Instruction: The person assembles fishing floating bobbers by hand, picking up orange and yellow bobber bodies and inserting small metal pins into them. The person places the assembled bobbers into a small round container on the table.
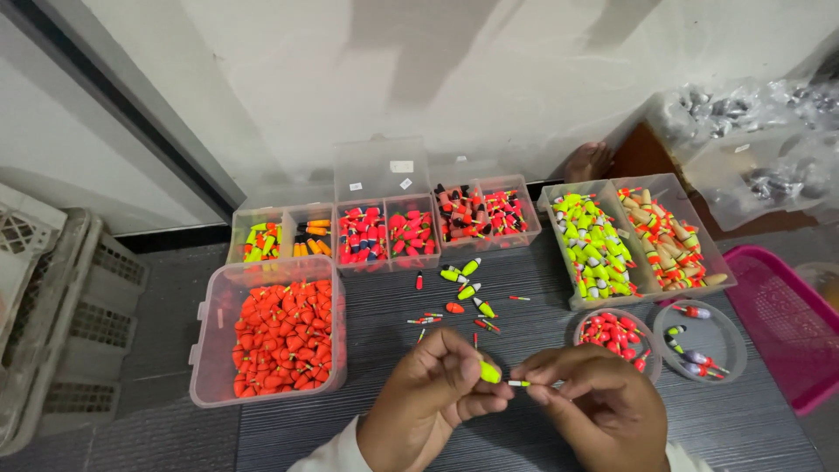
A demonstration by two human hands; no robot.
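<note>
- The left hand [433,393] pinched a small neon-yellow plastic float body [490,372] between thumb and fingers, closed tight on it, low in the middle of the view.
- The right hand [594,398] had its fingertips pressed together on a thin short stem with red, white and green bands [519,383], whose tip sat just beside the yellow float body.
- Both hands hovered above a dark ribbed table mat [524,280].
- Loose yellow floats and small red stems [463,288] lay scattered on the mat just beyond the hands.
- A clear plastic tub of orange-red cone-shaped floats [284,336] stood to the left.
- 2 round clear dishes sat to the right: 1 with red floats [614,335], 1 with a few grey and coloured pieces [699,341].
- A row of clear divided boxes with mixed bright floats [384,232] lined the wall side.
- A pink mesh basket [786,323] stood at the far right.
</note>
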